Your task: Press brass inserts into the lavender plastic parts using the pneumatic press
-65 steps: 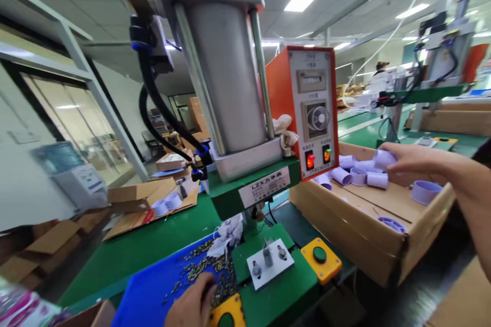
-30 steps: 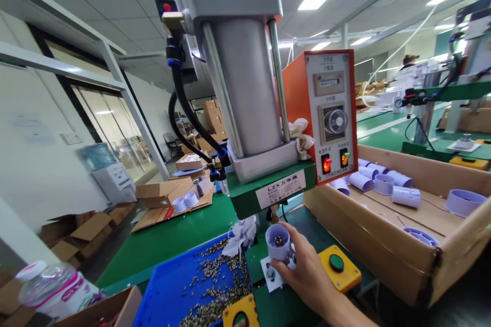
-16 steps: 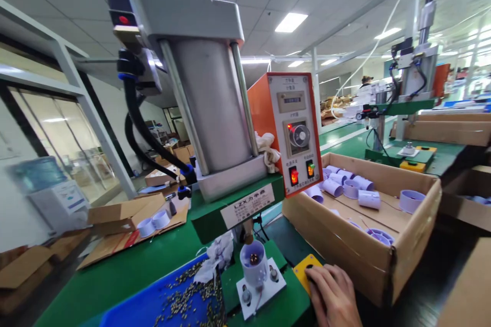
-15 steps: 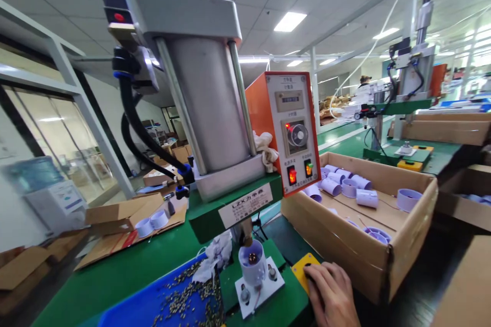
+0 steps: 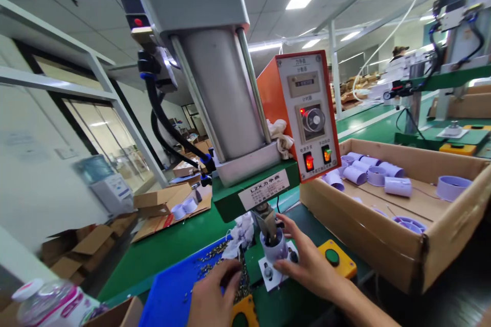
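A lilac plastic cup [image 5: 273, 250] stands on the white fixture plate [image 5: 270, 275] under the green-and-grey press [image 5: 222, 92]. The press ram [image 5: 268, 220] reaches down into the cup's mouth. My right hand [image 5: 309, 263] is closed round the cup from the right, thumb in front and forefinger behind. My left hand [image 5: 215, 294] rests in the blue tray [image 5: 169, 299], its fingers curled and pinched into a heap of small metal pieces [image 5: 241, 286]. What they pinch is hidden.
A yellow button box [image 5: 339, 261] sits just right of my right hand, another [image 5: 242, 316] at the bottom edge. The orange control box [image 5: 307, 112] hangs above. A cardboard box [image 5: 364, 227] of lilac cups lies right. A bottle [image 5: 49, 304] lies bottom left. A person stands far back.
My right hand left the yellow button box and took hold of the cup on the fixture. The ram now reaches into the cup. My left hand came into view in the blue tray.
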Tool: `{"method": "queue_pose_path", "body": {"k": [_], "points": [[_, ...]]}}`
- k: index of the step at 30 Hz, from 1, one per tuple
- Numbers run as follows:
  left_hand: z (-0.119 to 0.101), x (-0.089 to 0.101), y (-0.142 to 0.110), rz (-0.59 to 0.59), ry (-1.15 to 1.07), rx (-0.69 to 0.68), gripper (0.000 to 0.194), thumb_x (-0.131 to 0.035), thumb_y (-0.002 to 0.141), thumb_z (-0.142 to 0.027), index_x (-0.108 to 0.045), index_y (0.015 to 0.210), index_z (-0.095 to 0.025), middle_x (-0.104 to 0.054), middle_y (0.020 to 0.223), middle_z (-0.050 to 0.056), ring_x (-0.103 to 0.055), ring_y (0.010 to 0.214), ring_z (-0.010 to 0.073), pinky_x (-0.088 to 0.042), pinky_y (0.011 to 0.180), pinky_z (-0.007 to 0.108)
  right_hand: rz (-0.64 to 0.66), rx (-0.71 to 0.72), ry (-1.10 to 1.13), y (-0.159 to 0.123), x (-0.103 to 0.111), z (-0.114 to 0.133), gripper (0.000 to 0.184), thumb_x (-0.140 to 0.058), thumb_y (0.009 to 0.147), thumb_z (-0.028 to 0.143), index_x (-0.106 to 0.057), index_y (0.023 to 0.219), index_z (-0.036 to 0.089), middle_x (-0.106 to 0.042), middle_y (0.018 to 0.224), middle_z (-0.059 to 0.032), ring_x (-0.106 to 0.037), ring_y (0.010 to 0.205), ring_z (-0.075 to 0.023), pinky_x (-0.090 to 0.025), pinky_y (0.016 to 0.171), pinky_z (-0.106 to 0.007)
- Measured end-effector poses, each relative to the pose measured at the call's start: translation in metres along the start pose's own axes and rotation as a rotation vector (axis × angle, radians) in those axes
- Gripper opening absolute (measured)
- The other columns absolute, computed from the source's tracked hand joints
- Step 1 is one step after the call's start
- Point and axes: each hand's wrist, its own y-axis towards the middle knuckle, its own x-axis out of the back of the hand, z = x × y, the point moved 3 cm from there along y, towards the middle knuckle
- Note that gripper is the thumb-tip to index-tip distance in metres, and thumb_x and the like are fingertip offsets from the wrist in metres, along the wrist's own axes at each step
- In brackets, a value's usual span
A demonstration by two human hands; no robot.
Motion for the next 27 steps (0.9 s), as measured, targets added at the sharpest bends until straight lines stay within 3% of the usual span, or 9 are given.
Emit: {"method": "queue_pose_path", "body": {"k": [6, 12, 20, 27], "points": [[-0.049, 0.000, 0.032, 0.045, -0.062, -0.086, 0.021, -0.054, 0.078, -0.038, -0.069, 0.080, -0.023, -0.073, 0.083, 0.001, -0.065, 0.079, 0.0181, -0.048, 0.074, 0.029, -0.054, -0.057, 0.190, 0.006, -0.020, 0.004, 0.071, -0.060, 0.073, 0.014, -0.033, 0.138, 0.022, -0.060, 0.127, -0.0058, -0.059, 0.113, -0.0184, -0.042, 0.102, -0.033], [-0.096, -0.009, 0.056, 0.268, 0.071, -0.231, 0.012, -0.057, 0.073, -0.025, -0.065, 0.081, -0.019, -0.071, 0.087, 0.002, -0.064, 0.087, 0.0173, -0.046, 0.082, 0.029, -0.065, -0.074, 0.270, 0.005, -0.025, -0.001, 0.072, -0.058, 0.071, 0.012, -0.033, 0.138, 0.021, -0.056, 0.133, -0.0064, -0.054, 0.121, -0.0175, -0.040, 0.104, -0.031], [-0.107, -0.015, 0.061, 0.397, 0.172, -0.271, 0.004, -0.059, 0.068, -0.023, -0.061, 0.069, -0.020, -0.066, 0.082, 0.000, -0.059, 0.083, 0.0159, -0.043, 0.076, 0.028, -0.071, -0.068, 0.205, 0.006, -0.024, -0.006, 0.069, -0.060, 0.071, 0.014, -0.037, 0.136, 0.023, -0.055, 0.135, -0.0050, -0.051, 0.126, -0.0179, -0.037, 0.107, -0.033], [-0.107, -0.021, 0.064, 0.381, 0.170, -0.225, 0.004, -0.064, 0.064, -0.022, -0.061, 0.065, -0.019, -0.064, 0.075, 0.000, -0.058, 0.077, 0.0163, -0.040, 0.071, 0.028, -0.033, -0.063, 0.036, 0.007, -0.020, -0.003, 0.069, -0.062, 0.072, 0.018, -0.039, 0.137, 0.022, -0.056, 0.134, -0.0068, -0.052, 0.124, -0.0214, -0.039, 0.105, -0.037]]}}
